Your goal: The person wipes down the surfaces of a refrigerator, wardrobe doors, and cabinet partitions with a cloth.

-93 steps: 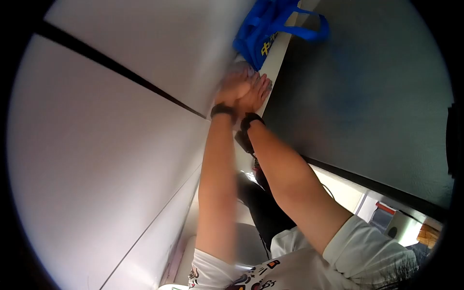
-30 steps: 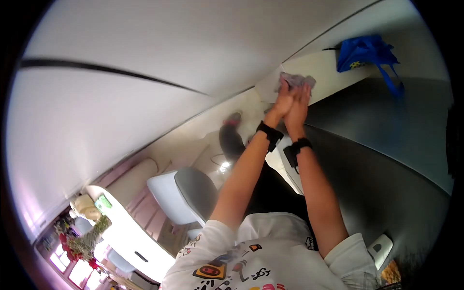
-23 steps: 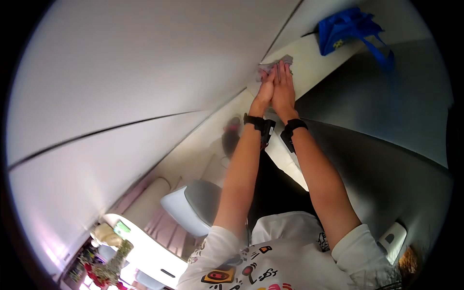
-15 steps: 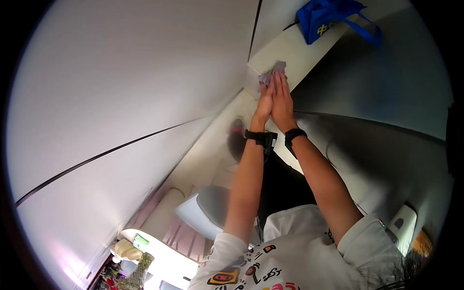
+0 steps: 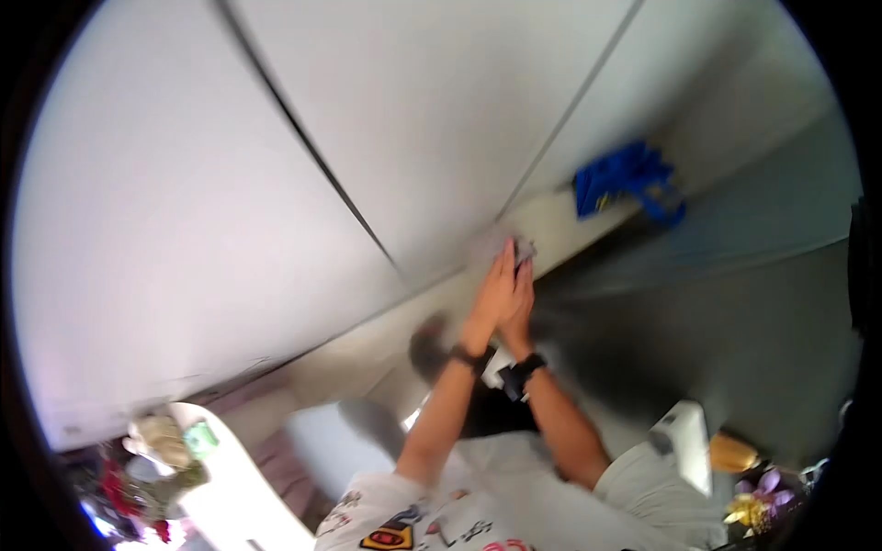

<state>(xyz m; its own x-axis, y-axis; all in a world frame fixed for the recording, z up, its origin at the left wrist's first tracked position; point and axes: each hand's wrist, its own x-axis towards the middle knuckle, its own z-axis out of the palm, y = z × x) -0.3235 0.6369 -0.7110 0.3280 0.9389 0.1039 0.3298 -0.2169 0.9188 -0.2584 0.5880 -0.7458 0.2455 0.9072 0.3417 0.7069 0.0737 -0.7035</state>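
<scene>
Head camera: I'm seeing the left hand (image 5: 494,290) and right hand (image 5: 520,301) touching a greyish cloth (image 5: 525,251), fingers straight, grip unclear; I'm judging it soft, light, best bunched centrally.

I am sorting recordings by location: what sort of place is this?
Probably a furnished room in a home or office; I cannot tell which. A pale chair stands by a white table, and red flowers show near the table.
</scene>
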